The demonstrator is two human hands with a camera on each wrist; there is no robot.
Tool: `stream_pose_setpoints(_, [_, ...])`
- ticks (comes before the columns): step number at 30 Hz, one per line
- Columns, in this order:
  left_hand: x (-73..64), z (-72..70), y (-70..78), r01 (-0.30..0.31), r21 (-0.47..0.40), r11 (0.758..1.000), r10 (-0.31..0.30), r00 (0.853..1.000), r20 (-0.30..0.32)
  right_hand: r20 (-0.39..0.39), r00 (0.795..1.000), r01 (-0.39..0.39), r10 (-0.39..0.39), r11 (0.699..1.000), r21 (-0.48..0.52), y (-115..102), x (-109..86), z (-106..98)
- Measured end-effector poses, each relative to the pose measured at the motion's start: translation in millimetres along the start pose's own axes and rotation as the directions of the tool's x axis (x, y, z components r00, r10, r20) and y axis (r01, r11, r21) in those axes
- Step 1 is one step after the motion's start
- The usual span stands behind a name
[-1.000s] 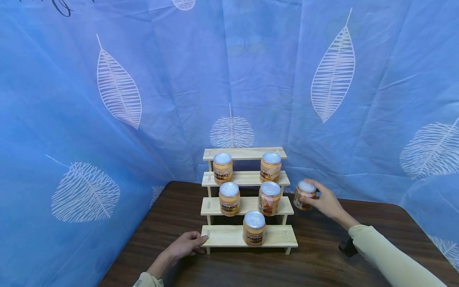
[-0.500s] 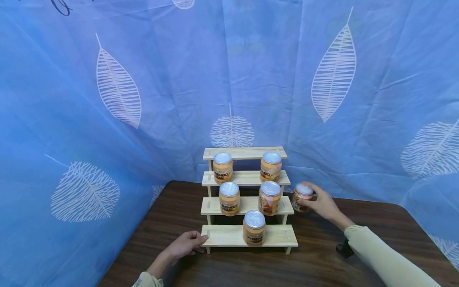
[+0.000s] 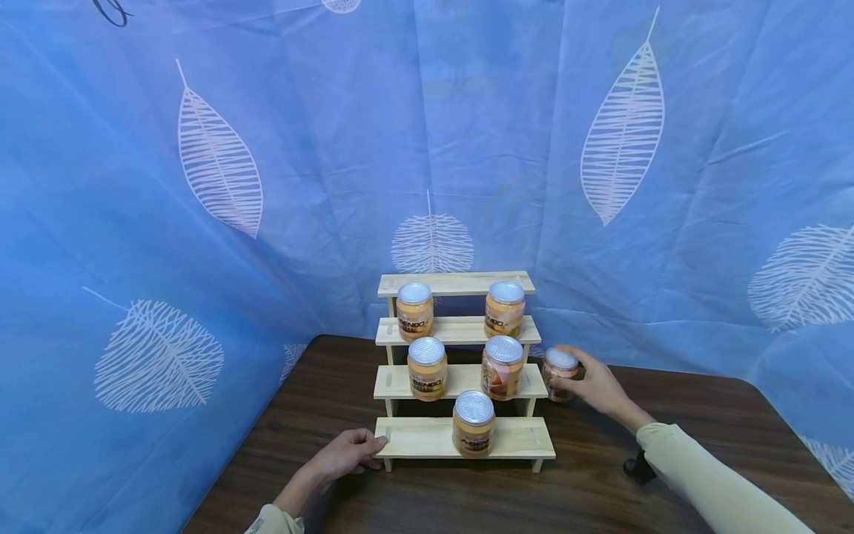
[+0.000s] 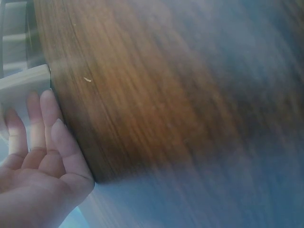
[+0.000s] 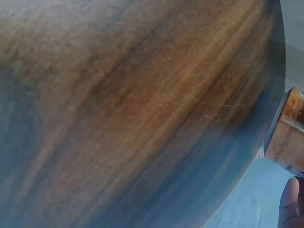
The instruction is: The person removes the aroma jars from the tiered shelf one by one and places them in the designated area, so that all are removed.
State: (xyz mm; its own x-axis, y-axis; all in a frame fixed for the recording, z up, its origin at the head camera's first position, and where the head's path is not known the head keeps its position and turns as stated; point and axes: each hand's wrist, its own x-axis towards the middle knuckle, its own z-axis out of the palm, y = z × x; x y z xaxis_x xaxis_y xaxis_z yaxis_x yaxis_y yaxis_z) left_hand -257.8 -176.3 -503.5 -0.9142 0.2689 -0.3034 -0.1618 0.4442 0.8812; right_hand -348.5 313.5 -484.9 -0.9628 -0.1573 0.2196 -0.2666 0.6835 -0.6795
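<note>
A stepped wooden display rack (image 3: 416, 437) stands on the dark table, holding several orange jars with silver lids. My left hand (image 3: 343, 456) grips the left end of its lowest step, thumb on top; in the left wrist view the fingers (image 4: 50, 111) reach under the pale board (image 4: 28, 78). Just right of the rack, my right hand (image 3: 600, 386) holds another orange-brown jar (image 3: 558, 382) between thumb and fingers, upright and low near the table's back. At the right edge of the right wrist view, that jar (image 5: 287, 137) is partly cut off, with a fingertip (image 5: 289, 199) against it.
Two jars share the second-highest step, including the back-left jar (image 3: 415, 315). Two more sit one step below, and a single jar (image 3: 473, 430) is on the lowest step. A blue leaf-print cloth (image 3: 320, 148) hangs behind the wood-grain table (image 3: 667, 430).
My right hand has lowered the jar and brought it slightly left, closer to the rack. The left hand and the jars on the rack have stayed in place.
</note>
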Motion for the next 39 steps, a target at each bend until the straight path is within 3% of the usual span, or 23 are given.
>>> stream_pose_setpoints(10, [-0.2,-0.1,0.8,0.002,-0.005,1.0,-0.002,1.0,0.008,-0.014,1.0,-0.02,0.019,0.998,-0.066,3.0,-4.7,6.4])
stream_pose_setpoints(22, [-0.8,0.4,1.5,0.004,-0.011,1.0,-0.004,1.0,0.006,-0.037,0.999,-0.026,0.024,0.998,-0.062,8.7,-9.8,11.8])
stream_pose_setpoints(33, [-1.3,0.4,0.7,-0.006,-0.011,1.0,0.006,1.0,0.009,-0.02,1.0,-0.024,0.023,0.999,-0.048,8.1,-11.5,10.7])
stream_pose_setpoints(39, [-2.1,0.0,0.9,-0.014,-0.016,1.0,0.014,1.0,0.008,0.03,0.999,-0.018,0.019,1.0,-0.025,1.6,-10.3,4.6])
